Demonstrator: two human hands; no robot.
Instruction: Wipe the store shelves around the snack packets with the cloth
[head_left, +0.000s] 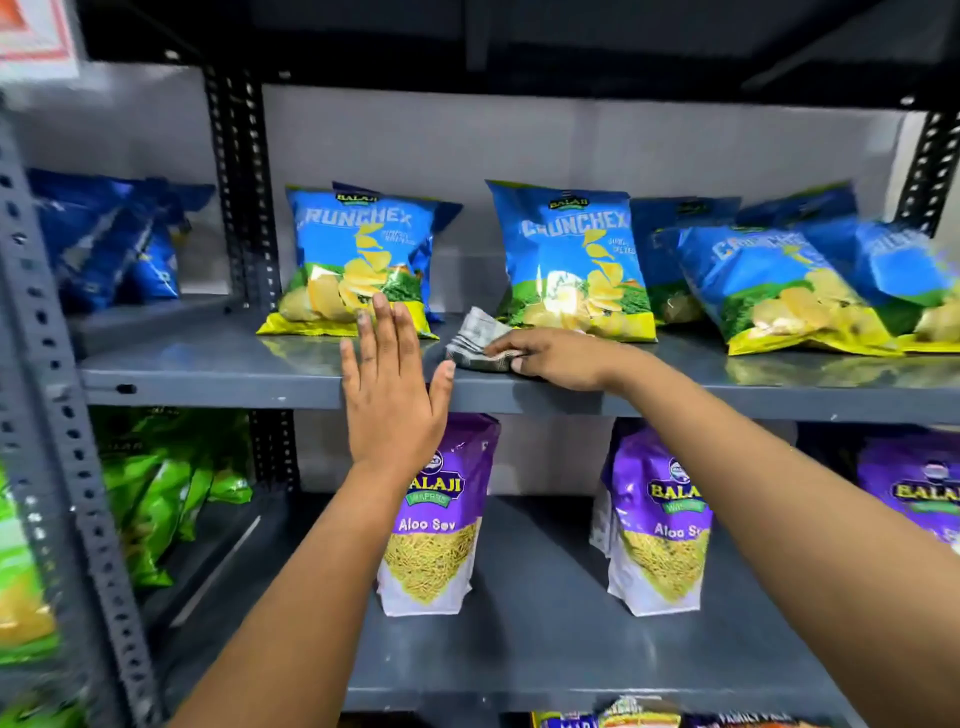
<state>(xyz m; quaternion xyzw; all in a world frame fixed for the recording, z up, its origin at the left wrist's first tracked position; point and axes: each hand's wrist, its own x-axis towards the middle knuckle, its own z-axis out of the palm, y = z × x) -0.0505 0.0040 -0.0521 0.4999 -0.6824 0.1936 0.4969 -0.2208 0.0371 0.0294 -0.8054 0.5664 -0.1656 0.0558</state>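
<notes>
We see the right hand lying low on the upper shelf, fingers curled over and pinching the cloth against the grey metal near the shelf's front edge. The cloth is a crumpled grey-and-white rag; most of it bunches out past the fingertips, to the left of that hand and slightly behind it. Directly behind the knuckles stands a blue Crunchex packet, its yellow bottom seam just beside the hand and the cloth.

Over on our other side, the left hand is spread wide open, fingers straight and holding nothing, palm turned toward the shelf's front lip. Its thumb tip sits just beside the cloth's near left corner; we cannot tell whether they touch. Its fingertips reach up in front of another Crunchex packet, overlapping that one's lower edge.

The cloth, then, lies between the two hands, in the gap between the two upright packets. Below the left wrist a purple Aloo Sev pouch stands on the lower shelf, and a second pouch stands below the right forearm.
</notes>
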